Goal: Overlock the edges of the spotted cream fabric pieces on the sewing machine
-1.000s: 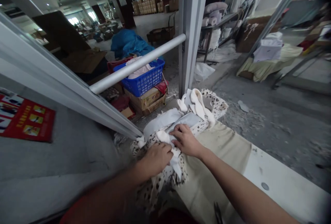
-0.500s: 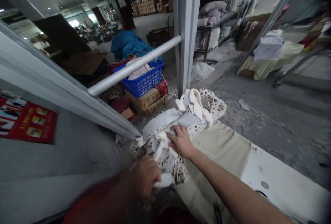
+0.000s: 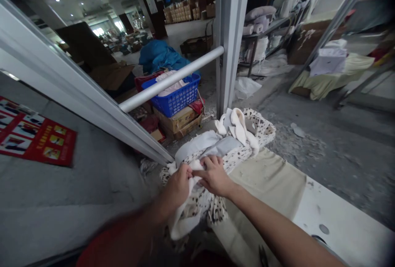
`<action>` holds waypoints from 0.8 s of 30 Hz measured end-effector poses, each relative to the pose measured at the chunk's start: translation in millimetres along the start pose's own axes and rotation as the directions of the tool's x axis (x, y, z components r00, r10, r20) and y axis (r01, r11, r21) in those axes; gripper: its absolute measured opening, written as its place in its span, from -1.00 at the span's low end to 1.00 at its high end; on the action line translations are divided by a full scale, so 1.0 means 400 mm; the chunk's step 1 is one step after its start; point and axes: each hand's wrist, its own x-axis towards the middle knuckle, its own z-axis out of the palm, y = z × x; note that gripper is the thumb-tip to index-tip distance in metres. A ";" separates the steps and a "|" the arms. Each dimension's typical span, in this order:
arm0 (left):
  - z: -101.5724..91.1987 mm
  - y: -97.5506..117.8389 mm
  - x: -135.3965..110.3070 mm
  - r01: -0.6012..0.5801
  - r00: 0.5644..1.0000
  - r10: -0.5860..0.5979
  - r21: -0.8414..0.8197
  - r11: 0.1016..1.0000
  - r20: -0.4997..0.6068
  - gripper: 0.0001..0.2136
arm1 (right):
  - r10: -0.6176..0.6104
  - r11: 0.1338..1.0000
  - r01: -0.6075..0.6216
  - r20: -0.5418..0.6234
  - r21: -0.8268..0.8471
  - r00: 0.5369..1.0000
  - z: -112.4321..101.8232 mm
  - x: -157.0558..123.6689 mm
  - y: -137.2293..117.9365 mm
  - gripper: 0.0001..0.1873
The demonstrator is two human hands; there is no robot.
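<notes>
Two metal posts (image 3: 233,40) rise in front of us, joined by a round bar (image 3: 173,80). Below them we have a white table (image 3: 333,217), partly covered by a beige cloth (image 3: 271,172). Spotted cloth (image 3: 236,158) lies bunched along the table's far edge, near the foot of the posts, with pale grey pieces (image 3: 197,142) on top. To our left we see a red poster (image 3: 40,135); beyond the bar, a blue basket (image 3: 175,98) sits on cardboard boxes (image 3: 182,124). Our right hand (image 3: 215,177) rests on the bunch, its fingers bent; we cannot tell whether it grips anything. Our left hand (image 3: 177,189), just beside it, is curled around a white strip (image 3: 185,228) that hangs over the spotted cloth. Near our right forearm lies a dark pointed tool (image 3: 263,256).
</notes>
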 end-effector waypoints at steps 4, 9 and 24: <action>0.006 -0.021 0.012 -0.010 1.000 0.010 0.002 1.000 0.026 -0.85 | 0.083 0.955 -0.043 -0.122 0.294 0.989 0.018 -0.002 0.038 -0.91; 0.002 -0.030 0.014 -0.028 0.995 0.026 0.016 0.999 0.097 -0.76 | 0.169 0.745 0.003 -0.193 0.667 0.966 0.002 -0.027 0.121 -0.75; -0.045 0.002 0.069 0.002 0.994 0.005 -0.066 0.998 0.113 -0.76 | 0.017 0.866 0.038 -0.104 0.498 0.994 -0.022 -0.006 0.106 -0.36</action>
